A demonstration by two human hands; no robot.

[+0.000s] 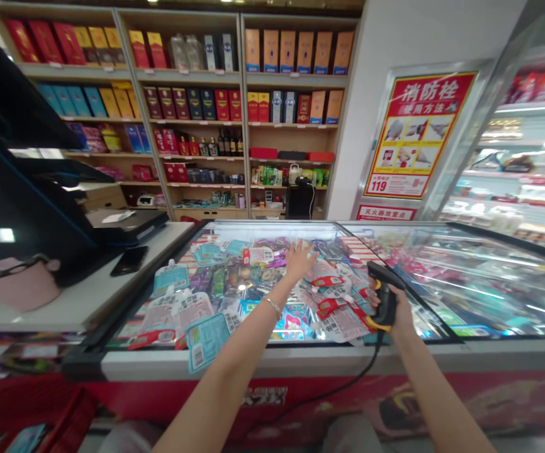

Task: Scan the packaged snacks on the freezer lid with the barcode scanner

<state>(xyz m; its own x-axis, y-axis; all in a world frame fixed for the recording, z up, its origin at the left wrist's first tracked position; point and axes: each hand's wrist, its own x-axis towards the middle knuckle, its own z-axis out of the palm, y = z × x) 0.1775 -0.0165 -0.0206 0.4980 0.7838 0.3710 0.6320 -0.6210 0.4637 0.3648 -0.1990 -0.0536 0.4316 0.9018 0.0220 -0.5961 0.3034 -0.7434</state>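
Observation:
My left hand (301, 259) reaches over the glass top of a freezer, fingers spread, beside a white and red pouch (259, 255). A black and yellow barcode scanner (386, 302) is in my right hand (401, 308), its cable hanging down in front. Pink and red pouches (345, 321) lie left of the scanner. Blue pouches (209, 340) and more pink ones (194, 308) are spread over the left part of the glass. Whether my left fingertips touch a pouch cannot be made out.
At the left, a counter (78, 308) holds a phone (129, 260), a pink basket (20, 283) and a dark screen (17, 157). A red basket (60, 415) stands low at the left. Shelves (182, 75) of boxes and bottles line the back; a second freezer section (484, 270) is at the right.

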